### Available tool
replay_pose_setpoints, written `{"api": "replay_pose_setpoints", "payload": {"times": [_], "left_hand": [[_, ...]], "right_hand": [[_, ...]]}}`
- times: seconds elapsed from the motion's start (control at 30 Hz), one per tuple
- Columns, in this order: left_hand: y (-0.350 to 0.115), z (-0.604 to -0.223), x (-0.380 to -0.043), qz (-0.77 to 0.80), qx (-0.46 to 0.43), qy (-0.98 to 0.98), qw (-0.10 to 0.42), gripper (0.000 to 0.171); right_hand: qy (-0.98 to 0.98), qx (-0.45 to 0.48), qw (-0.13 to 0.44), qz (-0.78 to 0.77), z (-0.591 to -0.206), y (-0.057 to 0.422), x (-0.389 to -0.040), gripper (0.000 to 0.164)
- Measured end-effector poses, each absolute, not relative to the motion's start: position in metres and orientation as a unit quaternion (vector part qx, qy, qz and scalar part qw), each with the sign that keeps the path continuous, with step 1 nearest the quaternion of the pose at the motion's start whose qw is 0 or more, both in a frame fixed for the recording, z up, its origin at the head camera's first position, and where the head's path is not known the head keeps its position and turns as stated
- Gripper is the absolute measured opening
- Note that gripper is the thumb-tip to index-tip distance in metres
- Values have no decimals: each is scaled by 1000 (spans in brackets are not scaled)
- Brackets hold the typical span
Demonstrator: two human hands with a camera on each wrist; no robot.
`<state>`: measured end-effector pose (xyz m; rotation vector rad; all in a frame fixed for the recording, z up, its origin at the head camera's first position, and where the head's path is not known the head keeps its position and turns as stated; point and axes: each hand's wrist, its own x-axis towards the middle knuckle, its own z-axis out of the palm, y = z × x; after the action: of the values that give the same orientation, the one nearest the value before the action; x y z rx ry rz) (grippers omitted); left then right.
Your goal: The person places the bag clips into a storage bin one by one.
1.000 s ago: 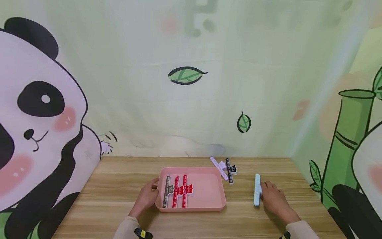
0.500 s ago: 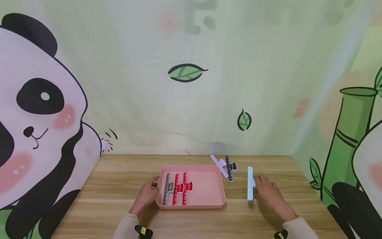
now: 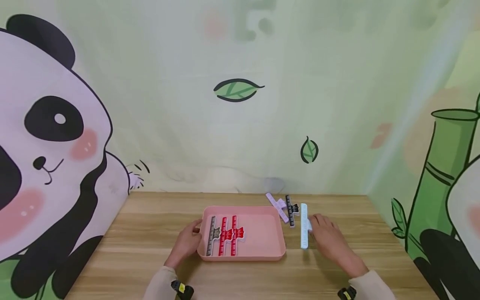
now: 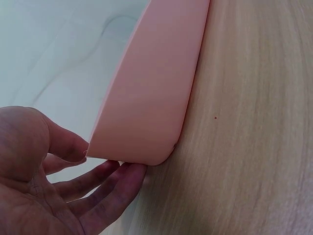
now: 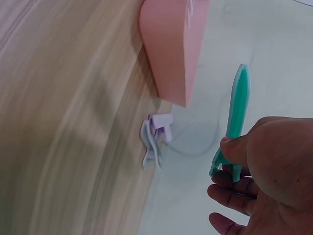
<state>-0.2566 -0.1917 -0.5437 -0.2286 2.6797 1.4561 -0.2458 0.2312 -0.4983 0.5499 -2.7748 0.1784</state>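
Observation:
My right hand (image 3: pixel 330 237) pinches a light blue bag clip (image 3: pixel 304 227) by its handle, above the table to the right of the pink tray. In the right wrist view this clip (image 5: pixel 238 105) looks teal, its long bar pointing up from the thumb and fingers. My left hand (image 3: pixel 185 241) holds the left end of the pink tray (image 3: pixel 262 256). The left wrist view shows the thumb at the rim and bent fingertips (image 4: pixel 134 174) against the outer wall. Inside the tray, a grey-black clip (image 3: pixel 211 236) and two red clips (image 3: pixel 223 236) stand side by side at the left.
Behind the held clip, a lilac clip (image 3: pixel 276 207) lies aslant by the tray's back right corner. A black clip (image 3: pixel 290 211) lies beside it. The wooden table (image 3: pixel 150 212) ends at a printed panda backdrop (image 3: pixel 168 125).
My right hand has carried the light blue clip leftward and slightly back, closer to the tray. The left hand stays at the tray's left end, and the clips inside it keep their places.

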Motion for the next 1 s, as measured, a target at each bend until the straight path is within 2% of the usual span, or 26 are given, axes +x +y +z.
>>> {"api": "replay_pose_setpoints", "payload": {"times": [0.2, 0.43, 1.0], "left_hand": [[-191, -543, -255, 470, -77, 878, 42, 55], [-190, -542, -259, 470, -69, 879, 36, 56], [-192, -543, -259, 465, -55, 883, 19, 54]], "right_hand": [[-969, 198, 137, 59, -494, 220, -246, 44], [-964, 206, 156, 67, -488, 205, -250, 42], [-965, 212, 132, 76, -487, 172, -257, 46]]}}
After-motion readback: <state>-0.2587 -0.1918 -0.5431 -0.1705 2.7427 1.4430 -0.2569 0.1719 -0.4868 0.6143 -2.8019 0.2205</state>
